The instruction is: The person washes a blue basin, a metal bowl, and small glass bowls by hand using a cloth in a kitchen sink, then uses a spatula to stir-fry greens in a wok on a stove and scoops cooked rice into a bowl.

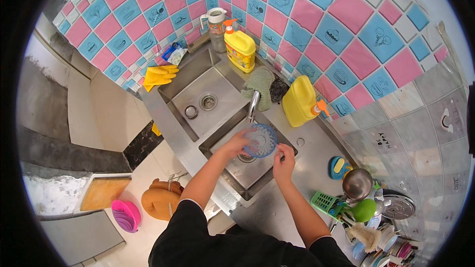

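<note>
A clear patterned bowl with a blue rim is over the right-hand sink basin, just below the chrome faucet spout. My left hand grips it from the left, and some fingers show blurred through the clear wall. Beside the bowl's right rim is my right hand, its fingers curled; whether they pinch the rim cannot be made out. Under the bowl, a drain is partly covered. A green cloth is draped at the faucet's base.
The left basin has a drain strainer. Yellow pump jugs flank the faucet. A plastic pitcher occupies the corner; yellow rubber gloves lie left. Rightward are a scrub brush, a green utensil basket and stacked dishes.
</note>
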`<action>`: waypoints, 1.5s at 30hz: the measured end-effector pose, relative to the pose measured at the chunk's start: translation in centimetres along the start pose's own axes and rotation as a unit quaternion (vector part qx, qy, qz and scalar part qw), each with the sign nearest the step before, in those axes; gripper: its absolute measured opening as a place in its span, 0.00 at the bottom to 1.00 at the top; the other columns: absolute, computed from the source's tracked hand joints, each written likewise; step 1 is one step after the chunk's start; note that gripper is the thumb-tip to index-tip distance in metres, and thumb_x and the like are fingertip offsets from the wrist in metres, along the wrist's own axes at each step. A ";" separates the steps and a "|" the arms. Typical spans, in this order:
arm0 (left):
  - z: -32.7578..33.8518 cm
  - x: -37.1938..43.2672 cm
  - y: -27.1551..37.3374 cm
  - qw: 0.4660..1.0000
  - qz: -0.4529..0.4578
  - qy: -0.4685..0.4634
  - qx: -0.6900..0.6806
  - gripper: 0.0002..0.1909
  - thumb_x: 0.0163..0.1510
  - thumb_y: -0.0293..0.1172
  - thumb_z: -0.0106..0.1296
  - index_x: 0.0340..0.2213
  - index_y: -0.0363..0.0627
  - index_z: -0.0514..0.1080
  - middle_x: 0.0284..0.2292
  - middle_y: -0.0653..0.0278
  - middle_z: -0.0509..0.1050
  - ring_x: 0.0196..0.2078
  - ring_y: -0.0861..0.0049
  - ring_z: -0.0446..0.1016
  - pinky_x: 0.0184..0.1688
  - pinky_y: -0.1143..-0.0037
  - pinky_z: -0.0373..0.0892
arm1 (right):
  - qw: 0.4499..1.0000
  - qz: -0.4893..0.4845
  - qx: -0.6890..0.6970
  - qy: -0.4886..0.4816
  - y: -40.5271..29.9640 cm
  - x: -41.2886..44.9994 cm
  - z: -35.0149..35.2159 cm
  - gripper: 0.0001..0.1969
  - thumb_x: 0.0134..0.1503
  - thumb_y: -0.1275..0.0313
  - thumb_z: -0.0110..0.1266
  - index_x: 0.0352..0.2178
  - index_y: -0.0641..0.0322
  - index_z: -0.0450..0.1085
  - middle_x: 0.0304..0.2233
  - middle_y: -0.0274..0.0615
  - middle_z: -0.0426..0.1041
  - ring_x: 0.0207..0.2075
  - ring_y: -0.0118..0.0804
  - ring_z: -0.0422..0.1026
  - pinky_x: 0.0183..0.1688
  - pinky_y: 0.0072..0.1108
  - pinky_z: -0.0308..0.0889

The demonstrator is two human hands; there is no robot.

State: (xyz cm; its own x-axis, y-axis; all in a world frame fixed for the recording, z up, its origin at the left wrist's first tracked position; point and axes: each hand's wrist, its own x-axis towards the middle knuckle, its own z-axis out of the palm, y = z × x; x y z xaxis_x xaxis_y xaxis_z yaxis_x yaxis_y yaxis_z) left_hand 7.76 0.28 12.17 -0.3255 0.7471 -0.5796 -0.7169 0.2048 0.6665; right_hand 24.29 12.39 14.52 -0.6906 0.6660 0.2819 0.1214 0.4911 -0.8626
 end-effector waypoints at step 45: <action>-7.4 13.8 7.7 0.905 0.380 0.131 0.140 0.16 0.47 0.27 0.44 0.40 0.37 0.67 0.37 0.58 0.71 0.41 0.71 0.68 0.44 0.74 0.63 | 0.759 0.466 0.436 -0.127 -1.0 -2.3 1.3 0.06 0.52 0.70 0.51 0.32 0.58 0.68 0.25 0.29 0.70 0.27 0.20 0.65 0.29 0.13 0.56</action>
State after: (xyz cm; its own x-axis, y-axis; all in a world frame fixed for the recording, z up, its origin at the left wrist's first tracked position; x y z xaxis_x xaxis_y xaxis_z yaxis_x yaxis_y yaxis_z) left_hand -6.84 7.55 5.85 -0.8194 0.5725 0.0285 -0.0526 -0.1248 0.9908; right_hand 24.83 9.69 14.21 -0.7230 0.3121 -0.6163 0.2003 -0.7591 -0.6194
